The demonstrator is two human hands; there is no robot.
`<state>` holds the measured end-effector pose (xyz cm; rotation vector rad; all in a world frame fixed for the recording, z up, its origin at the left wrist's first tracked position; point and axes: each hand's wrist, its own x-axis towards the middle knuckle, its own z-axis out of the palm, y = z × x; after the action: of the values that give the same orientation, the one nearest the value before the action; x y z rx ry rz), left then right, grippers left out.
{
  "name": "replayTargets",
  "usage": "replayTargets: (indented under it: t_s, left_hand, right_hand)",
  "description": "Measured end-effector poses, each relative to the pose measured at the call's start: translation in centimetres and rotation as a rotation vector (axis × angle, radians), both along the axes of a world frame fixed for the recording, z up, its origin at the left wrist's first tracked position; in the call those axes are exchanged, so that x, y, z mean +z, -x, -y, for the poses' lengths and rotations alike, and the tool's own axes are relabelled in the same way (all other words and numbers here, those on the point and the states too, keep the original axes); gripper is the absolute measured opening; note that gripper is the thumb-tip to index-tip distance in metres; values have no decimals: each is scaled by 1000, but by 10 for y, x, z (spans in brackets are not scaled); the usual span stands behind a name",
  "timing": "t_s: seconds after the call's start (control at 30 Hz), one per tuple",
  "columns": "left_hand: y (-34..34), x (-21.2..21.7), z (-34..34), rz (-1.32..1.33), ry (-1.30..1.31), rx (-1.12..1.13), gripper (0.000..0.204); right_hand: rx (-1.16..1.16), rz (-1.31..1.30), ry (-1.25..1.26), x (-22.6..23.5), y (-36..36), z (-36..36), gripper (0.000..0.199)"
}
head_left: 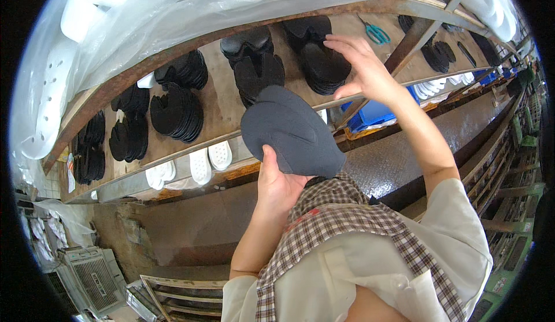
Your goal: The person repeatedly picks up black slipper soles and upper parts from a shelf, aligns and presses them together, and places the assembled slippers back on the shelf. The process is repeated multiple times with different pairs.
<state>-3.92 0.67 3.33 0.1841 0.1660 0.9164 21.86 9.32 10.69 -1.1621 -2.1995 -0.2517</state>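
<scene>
My left hand [280, 185] grips a dark grey, curved flat piece [292, 126] by its near edge, thumb on top. Raised seams cross its face; it looks like moulded foam or fabric, perhaps a shoe part. My right hand [370, 72] is raised beside a stack of black curved pieces [322, 67] on the wooden shelf. Its thumb and fingers are spread apart, and nothing shows between them. Behind the held piece stands another black stack [260, 73], partly covered by it.
More black stacks [176, 114] line the shelf [219, 105] leftward. Teal-handled scissors [377, 33] lie farther back on the right. A rusty metal frame [407, 47] crosses above the shelf. White clogs [200, 166] and a blue bin [376, 113] sit beneath. Clear plastic sheeting [191, 10] hangs overhead.
</scene>
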Motion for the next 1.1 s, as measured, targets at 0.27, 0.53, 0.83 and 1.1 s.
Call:
replayTargets:
  t_s: [0.27,0.53,0.83,1.1]
  left_hand:
    - [-16,2,8,-210,-59,-224,60]
    - [-19,7,14,-335,-50,-278,57]
    - [-19,0,20,-327,58,-228,57]
    - [-19,1,22,-344,66,-148,60]
  right_hand:
    - [89,40,415,18,62,48,54]
    - [278,-1097,830,9,38,44,15]
    - [76,-40,145,-12,-22,-7,23]
    - [-6,104,183,-30,-23,0,43]
